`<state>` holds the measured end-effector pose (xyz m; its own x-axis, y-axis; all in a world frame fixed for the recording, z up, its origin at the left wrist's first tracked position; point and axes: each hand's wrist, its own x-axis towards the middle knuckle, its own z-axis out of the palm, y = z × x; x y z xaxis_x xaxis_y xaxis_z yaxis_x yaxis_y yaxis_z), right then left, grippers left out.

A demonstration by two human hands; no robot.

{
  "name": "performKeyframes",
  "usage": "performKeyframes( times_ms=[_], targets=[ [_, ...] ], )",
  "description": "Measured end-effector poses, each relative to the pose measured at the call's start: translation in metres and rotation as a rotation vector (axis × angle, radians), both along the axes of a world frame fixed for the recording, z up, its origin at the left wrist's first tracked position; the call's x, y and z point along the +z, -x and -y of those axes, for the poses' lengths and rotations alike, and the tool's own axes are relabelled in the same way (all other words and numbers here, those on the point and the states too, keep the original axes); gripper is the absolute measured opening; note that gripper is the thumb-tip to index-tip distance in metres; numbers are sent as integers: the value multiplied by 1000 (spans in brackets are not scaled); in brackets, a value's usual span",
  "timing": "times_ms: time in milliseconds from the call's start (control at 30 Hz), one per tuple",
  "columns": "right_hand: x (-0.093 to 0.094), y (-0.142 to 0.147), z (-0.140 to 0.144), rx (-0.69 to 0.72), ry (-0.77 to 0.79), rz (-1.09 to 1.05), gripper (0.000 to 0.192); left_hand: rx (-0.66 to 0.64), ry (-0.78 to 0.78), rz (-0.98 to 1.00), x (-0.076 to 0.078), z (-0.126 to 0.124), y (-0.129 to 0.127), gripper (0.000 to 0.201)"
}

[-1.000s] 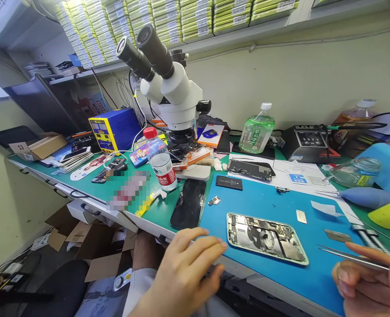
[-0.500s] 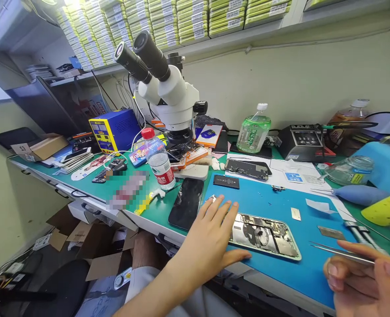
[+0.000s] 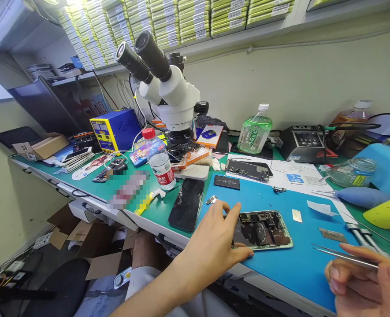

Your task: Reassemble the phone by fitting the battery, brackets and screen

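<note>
An opened phone body (image 3: 264, 230) with a pale green frame lies on the blue mat (image 3: 280, 264), its inner parts showing. My left hand (image 3: 214, 244) grips its left end, fingers over the top edge and thumb along the near edge. My right hand (image 3: 366, 281) is at the lower right, above the mat's near edge, holding metal tweezers (image 3: 343, 256) that point left. A small metal part (image 3: 211, 200) lies just beyond my left fingers. A black phone screen (image 3: 187, 203) rests face up on the green bench to the left of the mat.
A white microscope (image 3: 168, 88) stands at the back. A red-capped bottle (image 3: 158, 158), a green bottle (image 3: 256, 130), a yellow and blue power unit (image 3: 113, 127), a black station (image 3: 305, 143) and a glass jar (image 3: 353, 171) crowd the bench. A black battery (image 3: 227, 182) and another phone body (image 3: 247, 169) lie behind the mat.
My left hand came forward from the bench's near edge onto the opened phone body and took hold of its left end. The phone shifted slightly. My right hand stayed put with the tweezers.
</note>
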<state>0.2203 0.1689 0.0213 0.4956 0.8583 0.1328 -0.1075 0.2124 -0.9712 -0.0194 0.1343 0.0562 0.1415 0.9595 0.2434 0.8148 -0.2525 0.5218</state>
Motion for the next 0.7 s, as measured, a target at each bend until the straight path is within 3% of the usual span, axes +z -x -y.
performKeyframes(
  times_ms=[100,233,467,700],
  targets=[
    [4,2,-3,-63,76,-112,34,-12,97,190,1,-1,0,81],
    [10,8,0,-17,1,-64,37,-92,139,418,-5,-8,3,76],
    [10,7,8,335,-53,256,49,-146,113,525,-26,-10,2,74],
    [12,13,6,453,-43,503,53,-181,54,519,-33,-3,3,66]
  ],
)
